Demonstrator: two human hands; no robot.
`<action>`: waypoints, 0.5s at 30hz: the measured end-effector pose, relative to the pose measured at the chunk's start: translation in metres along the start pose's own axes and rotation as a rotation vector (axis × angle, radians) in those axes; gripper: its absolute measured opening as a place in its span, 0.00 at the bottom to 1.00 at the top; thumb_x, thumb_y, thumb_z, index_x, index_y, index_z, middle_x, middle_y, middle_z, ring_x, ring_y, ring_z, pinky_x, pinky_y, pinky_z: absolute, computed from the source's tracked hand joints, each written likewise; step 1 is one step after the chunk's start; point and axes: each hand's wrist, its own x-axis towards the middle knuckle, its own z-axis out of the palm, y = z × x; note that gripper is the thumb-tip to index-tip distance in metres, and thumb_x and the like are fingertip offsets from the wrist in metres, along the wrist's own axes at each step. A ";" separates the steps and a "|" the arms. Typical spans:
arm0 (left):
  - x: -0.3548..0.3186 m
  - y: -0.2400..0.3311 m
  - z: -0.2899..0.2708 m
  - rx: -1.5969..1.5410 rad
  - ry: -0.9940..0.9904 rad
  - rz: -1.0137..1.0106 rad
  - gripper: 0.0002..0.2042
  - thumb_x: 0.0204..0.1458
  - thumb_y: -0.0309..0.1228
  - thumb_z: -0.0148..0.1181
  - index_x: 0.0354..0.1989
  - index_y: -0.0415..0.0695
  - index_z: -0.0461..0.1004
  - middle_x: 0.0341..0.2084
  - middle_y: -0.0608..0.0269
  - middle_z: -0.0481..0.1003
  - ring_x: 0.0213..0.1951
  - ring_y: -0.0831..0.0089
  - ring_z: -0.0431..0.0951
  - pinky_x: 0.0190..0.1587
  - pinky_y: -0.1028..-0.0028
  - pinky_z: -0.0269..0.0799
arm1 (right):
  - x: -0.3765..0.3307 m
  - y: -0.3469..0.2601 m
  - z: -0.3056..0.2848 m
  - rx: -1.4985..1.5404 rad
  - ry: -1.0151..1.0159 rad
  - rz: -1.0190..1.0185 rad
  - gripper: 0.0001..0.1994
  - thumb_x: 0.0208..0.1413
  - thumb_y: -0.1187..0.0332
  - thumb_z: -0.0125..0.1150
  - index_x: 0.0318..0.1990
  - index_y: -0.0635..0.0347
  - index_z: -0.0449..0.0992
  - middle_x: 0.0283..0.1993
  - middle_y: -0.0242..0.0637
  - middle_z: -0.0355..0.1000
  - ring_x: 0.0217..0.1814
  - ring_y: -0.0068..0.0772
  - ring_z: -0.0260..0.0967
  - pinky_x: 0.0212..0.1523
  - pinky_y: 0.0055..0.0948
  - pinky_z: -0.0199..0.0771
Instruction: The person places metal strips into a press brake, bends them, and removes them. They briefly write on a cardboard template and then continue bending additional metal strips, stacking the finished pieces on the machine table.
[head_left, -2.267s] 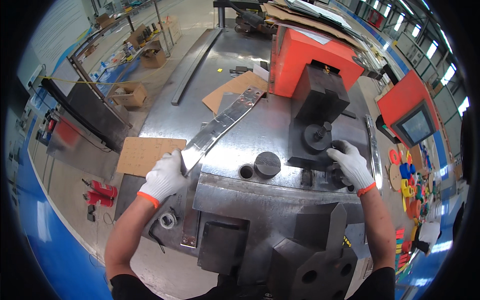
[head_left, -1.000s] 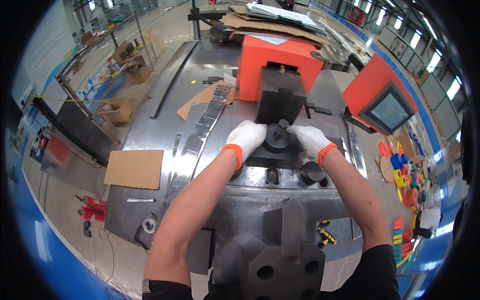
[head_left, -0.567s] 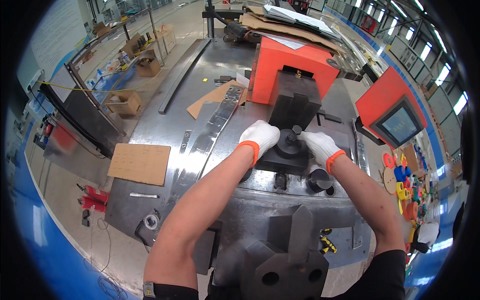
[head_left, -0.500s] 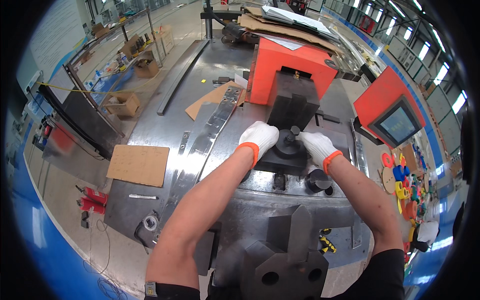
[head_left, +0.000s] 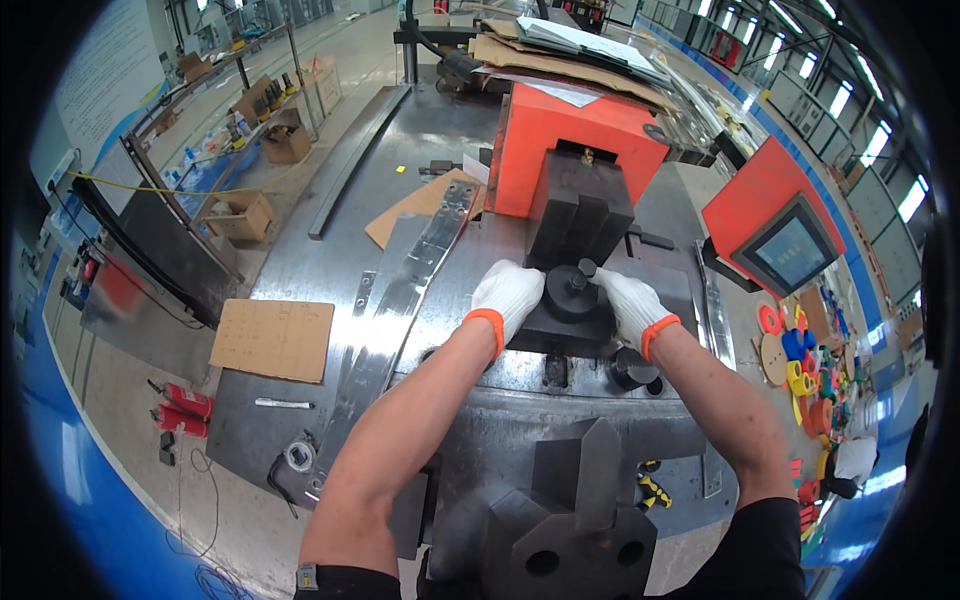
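Note:
My left hand (head_left: 508,294), in a white knit glove with an orange cuff, is closed at the left side of a round black die piece (head_left: 570,305). Its fingertips are hidden, so what they hold does not show. My right hand (head_left: 634,306), gloved the same way, has its fingers bent in around a short black peg (head_left: 587,267) on the die's far right side. Beneath the round piece lies a flat black block (head_left: 540,333). Just behind it stands a tall black tool block (head_left: 580,215) on the front of an orange machine housing (head_left: 590,135).
Nearer me rises a large black forked block (head_left: 575,545) with holes. A black cylinder (head_left: 632,369) stands right of the die. Punched metal strips (head_left: 418,270) and a cardboard sheet (head_left: 272,340) lie left. At right is an orange control screen (head_left: 790,245); yellow-black pliers (head_left: 653,490) lie below.
The whole view has shifted slightly, with the bench appearing a little lower. My left hand sits slightly lower beside the round die; my right hand stays at the peg.

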 end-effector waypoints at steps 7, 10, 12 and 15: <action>-0.015 0.013 -0.012 -0.118 -0.065 -0.090 0.29 0.56 0.41 0.70 0.58 0.28 0.77 0.49 0.40 0.82 0.47 0.55 0.87 0.48 0.62 0.81 | 0.012 0.014 0.006 0.344 -0.009 -0.016 0.35 0.60 0.48 0.71 0.61 0.74 0.77 0.57 0.50 0.78 0.54 0.45 0.78 0.52 0.46 0.79; -0.008 0.011 -0.011 -0.195 -0.073 -0.098 0.30 0.56 0.38 0.70 0.61 0.27 0.74 0.53 0.39 0.81 0.48 0.55 0.86 0.49 0.61 0.82 | 0.030 0.024 0.001 0.206 -0.034 -0.079 0.34 0.63 0.46 0.66 0.61 0.74 0.77 0.58 0.54 0.78 0.56 0.49 0.79 0.54 0.48 0.80; -0.002 0.006 -0.005 -0.267 -0.078 -0.107 0.29 0.58 0.37 0.70 0.61 0.27 0.73 0.52 0.39 0.81 0.48 0.56 0.86 0.49 0.61 0.82 | 0.049 0.032 -0.012 -0.089 -0.067 -0.176 0.35 0.65 0.44 0.63 0.61 0.73 0.77 0.58 0.56 0.78 0.58 0.52 0.79 0.56 0.49 0.79; 0.006 0.002 -0.003 -0.272 -0.067 -0.122 0.28 0.60 0.37 0.69 0.61 0.26 0.73 0.51 0.40 0.80 0.44 0.57 0.87 0.43 0.60 0.83 | 0.039 0.018 -0.013 -0.220 -0.095 -0.162 0.37 0.65 0.41 0.59 0.62 0.72 0.77 0.60 0.60 0.78 0.60 0.57 0.78 0.58 0.47 0.78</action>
